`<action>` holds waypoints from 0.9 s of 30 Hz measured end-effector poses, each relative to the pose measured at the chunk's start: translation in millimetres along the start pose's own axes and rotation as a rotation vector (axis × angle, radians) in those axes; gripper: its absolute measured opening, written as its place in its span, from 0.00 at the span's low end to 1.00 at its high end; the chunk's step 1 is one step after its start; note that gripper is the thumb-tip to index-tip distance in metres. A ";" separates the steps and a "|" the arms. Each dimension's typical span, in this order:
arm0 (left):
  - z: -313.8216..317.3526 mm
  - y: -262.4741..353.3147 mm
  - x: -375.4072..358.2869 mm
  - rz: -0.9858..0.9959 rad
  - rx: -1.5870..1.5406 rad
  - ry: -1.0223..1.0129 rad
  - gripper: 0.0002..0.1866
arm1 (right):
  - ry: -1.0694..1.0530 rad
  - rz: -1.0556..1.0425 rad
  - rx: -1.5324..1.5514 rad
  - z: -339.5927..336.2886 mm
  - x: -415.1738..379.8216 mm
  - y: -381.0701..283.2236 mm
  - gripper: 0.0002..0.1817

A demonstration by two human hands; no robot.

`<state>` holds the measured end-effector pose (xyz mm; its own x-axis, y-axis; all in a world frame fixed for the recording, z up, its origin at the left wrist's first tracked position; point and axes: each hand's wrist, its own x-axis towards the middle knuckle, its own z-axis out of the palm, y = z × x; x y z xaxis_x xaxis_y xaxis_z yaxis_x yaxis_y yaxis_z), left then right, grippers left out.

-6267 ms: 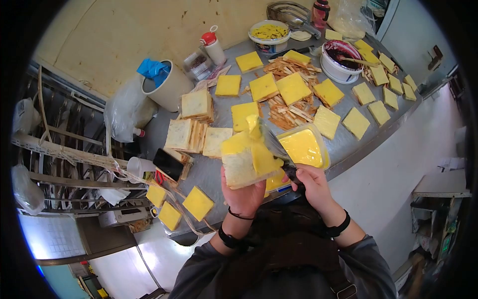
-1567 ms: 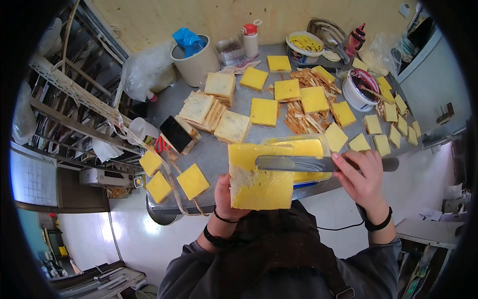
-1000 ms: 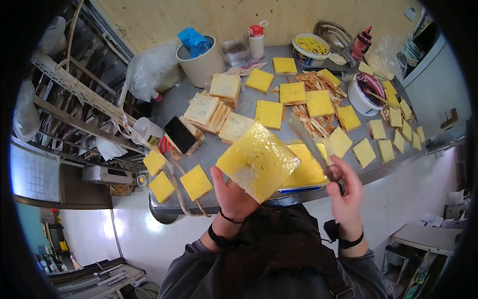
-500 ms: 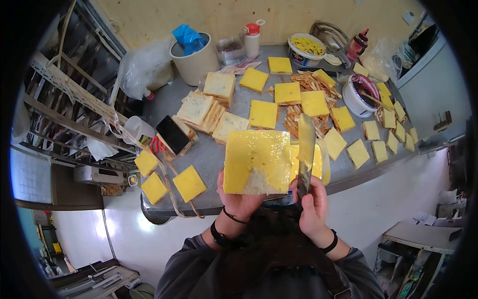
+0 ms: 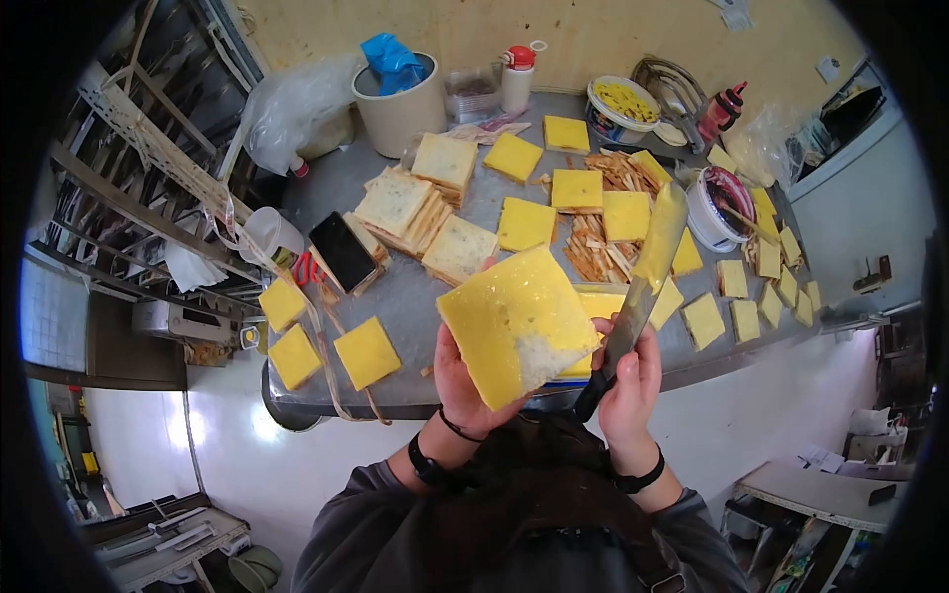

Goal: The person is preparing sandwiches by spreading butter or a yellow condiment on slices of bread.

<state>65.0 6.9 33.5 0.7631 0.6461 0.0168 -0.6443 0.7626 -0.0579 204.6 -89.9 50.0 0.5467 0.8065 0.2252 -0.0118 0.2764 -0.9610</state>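
Observation:
My left hand (image 5: pixel 463 385) is closed around a square sandwich (image 5: pixel 514 316), gripping it from below and behind. Yellow spread covers most of its top face; a whitish bare patch shows towards the lower right corner. In my right hand (image 5: pixel 631 390) is a spreading knife (image 5: pixel 643 296), held by its black handle, blade up and leaning right. A thick layer of yellow spread coats the blade's upper part. The blade stands apart from the sandwich's face. Behind the sandwich, a container with yellow spread (image 5: pixel 603 299) is partly hidden.
Stacked plain sandwiches (image 5: pixel 400 210) and a phone (image 5: pixel 343 252) lie left on the metal table (image 5: pixel 415 341). Yellow-topped squares (image 5: pixel 527 223) surround crust strips (image 5: pixel 598 249). A dark red spread tub (image 5: pixel 714 222), a yellow tub (image 5: pixel 621 104) and a bin (image 5: pixel 400 114) stand farther back.
The sandwich has turned counterclockwise in my left hand. My right hand has moved slightly right, and the knife has tipped from upright to a rightward lean. The whole view has shifted slightly.

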 end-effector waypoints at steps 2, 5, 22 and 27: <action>-0.8 1.0 -3.1 -0.041 -0.021 0.063 0.33 | -0.002 -0.018 -0.042 -1.3 3.6 -2.3 0.31; 3.6 0.4 -5.0 -0.014 -0.147 0.067 0.33 | 0.007 -0.138 -0.229 -8.9 4.8 -1.5 0.29; 19.0 11.2 -1.6 0.224 0.082 -0.029 0.36 | -0.234 -0.444 -1.053 -34.0 -20.8 -27.8 0.21; 21.4 21.0 -2.1 0.302 0.018 -0.087 0.35 | -0.257 -0.408 -1.019 -56.6 -29.6 -33.4 0.20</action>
<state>48.8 22.3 53.6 0.5305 0.8432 0.0872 -0.8425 0.5358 -0.0560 236.1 -152.6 66.3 0.1631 0.8699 0.4654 0.8816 0.0832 -0.4645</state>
